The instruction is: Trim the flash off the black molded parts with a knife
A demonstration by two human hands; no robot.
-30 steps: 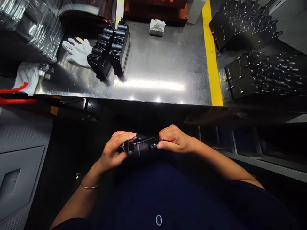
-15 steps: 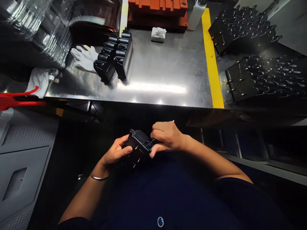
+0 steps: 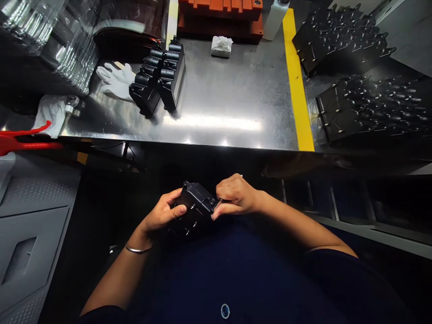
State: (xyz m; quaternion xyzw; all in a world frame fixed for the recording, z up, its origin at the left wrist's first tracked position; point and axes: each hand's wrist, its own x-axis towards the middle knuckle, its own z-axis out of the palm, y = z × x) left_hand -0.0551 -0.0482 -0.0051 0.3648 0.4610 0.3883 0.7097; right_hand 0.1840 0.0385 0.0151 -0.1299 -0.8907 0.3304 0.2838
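A black plastic housing with small metal pins on its face sits between my hands, held low over my dark shirt. My left hand cups its left side, thumb across the face. My right hand pinches its right corner, where a small silvery piece shows between the fingers. I cannot tell what that piece is. The underside of the housing is hidden.
A steel table edge runs ahead of me. On it stand black housings, white gloves and a white cloth. Black racks of parts lie beyond a yellow stripe. A grey cabinet stands at left.
The housing has turned from a flatter, sideways position to show its pinned face. My right hand has moved up onto its right corner. The view has shifted only slightly since half a second ago.
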